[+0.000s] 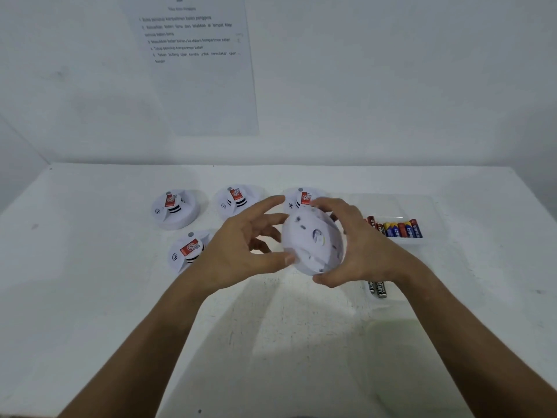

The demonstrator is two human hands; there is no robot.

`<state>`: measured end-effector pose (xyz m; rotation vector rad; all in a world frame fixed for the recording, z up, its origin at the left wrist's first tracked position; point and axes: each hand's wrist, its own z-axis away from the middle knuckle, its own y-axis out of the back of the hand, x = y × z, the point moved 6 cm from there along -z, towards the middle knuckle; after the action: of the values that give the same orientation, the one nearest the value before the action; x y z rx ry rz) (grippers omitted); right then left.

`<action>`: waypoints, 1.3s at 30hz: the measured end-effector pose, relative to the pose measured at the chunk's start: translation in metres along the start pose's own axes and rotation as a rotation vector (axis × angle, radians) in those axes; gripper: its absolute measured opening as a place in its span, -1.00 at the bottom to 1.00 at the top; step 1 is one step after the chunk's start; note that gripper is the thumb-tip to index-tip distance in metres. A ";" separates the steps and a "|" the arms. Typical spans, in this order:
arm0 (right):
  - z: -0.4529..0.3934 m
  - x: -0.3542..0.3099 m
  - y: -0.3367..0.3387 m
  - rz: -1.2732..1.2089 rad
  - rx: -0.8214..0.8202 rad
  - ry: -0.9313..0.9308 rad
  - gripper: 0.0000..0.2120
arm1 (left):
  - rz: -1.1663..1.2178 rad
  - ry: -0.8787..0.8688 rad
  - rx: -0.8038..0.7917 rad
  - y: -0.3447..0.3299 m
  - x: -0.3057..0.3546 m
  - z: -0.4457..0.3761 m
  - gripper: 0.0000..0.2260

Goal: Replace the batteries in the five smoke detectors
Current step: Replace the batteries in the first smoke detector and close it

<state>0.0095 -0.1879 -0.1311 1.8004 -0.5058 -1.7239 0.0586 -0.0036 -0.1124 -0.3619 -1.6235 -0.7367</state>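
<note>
A white round smoke detector [313, 241] is held up above the table, its back side turned toward me and blurred. My right hand [358, 245] grips it around its right edge. My left hand [244, 248] touches its left rim with the thumb, the other fingers spread. Several more detectors with red stickers lie on the table: one at the back left [174, 208], one at the back middle [236, 200], one behind my hands [303, 199], and one at the front left [188, 251].
A clear tray [401, 220] on the right holds several colourful batteries [398, 228]. Two dark batteries [376, 288] lie in another clear tray under my right wrist. A printed instruction sheet [196, 61] hangs on the white wall behind the white table [90, 297].
</note>
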 end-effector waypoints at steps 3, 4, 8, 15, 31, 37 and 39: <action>-0.002 -0.003 0.001 0.005 -0.017 0.051 0.04 | 0.024 0.000 0.002 0.003 -0.005 0.004 -0.34; -0.002 -0.003 0.000 -0.027 -0.024 0.057 0.01 | -0.030 0.000 -0.002 0.002 -0.007 0.006 -0.35; 0.002 -0.003 -0.006 -0.349 -0.041 0.051 -0.06 | -0.142 0.048 -0.057 -0.006 -0.014 0.010 -0.31; 0.005 -0.004 -0.019 -0.575 0.006 0.043 -0.08 | -0.073 0.023 -0.073 -0.010 -0.007 0.010 -0.25; 0.007 -0.009 -0.015 -0.225 0.096 0.088 -0.10 | -0.371 -0.036 -0.035 0.008 -0.008 0.004 -0.23; 0.006 -0.010 -0.016 -0.235 0.106 0.092 -0.11 | -0.381 -0.038 -0.033 0.009 -0.012 0.005 -0.23; 0.006 -0.010 -0.017 -0.238 0.108 0.096 -0.11 | -0.385 -0.041 -0.034 0.010 -0.013 0.005 -0.23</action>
<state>0.0003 -0.1694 -0.1343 2.0800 -0.3617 -1.7841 0.0634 0.0099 -0.1226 -0.0867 -1.7423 -1.0526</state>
